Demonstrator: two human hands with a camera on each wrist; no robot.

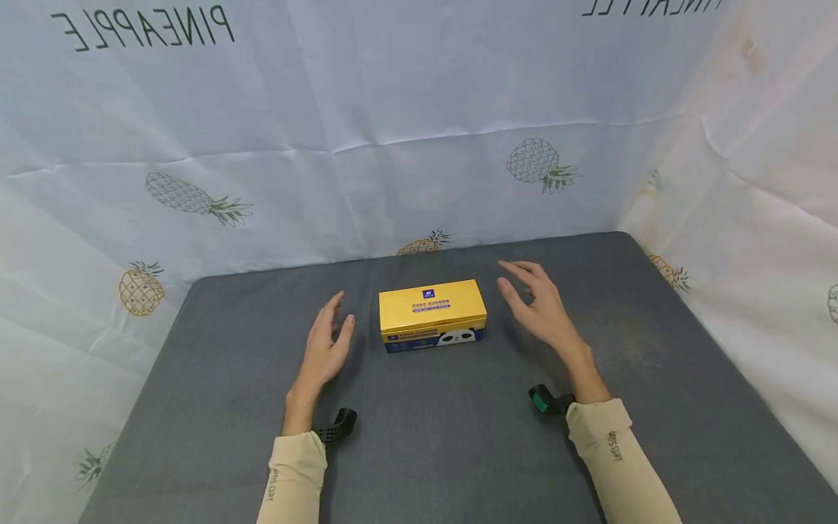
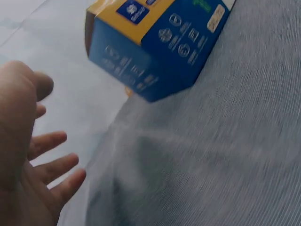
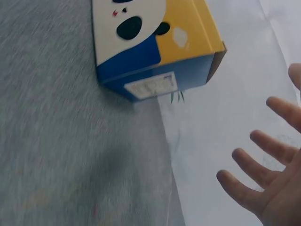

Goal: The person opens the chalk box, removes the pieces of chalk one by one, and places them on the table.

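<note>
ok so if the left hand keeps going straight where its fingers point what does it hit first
Probably nothing on the table: the left hand points past the yellow box, alongside its left end, toward the pineapple-print backdrop. Depth is unclear.

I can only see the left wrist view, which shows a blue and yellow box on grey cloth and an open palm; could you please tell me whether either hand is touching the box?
Observer: No. In the head view the left hand is beside the box with a gap between them.
Operator: Thank you. Where is the other hand, please?
Observer: The right hand is on the opposite side of the box, fingers spread, also apart from it.
Operator: Is there any picture on the box?
Observer: Yes, the right wrist view shows a panda face on its long side.
Operator: And what is behind the table?
Observer: A pale sheet printed with pineapples.
</note>
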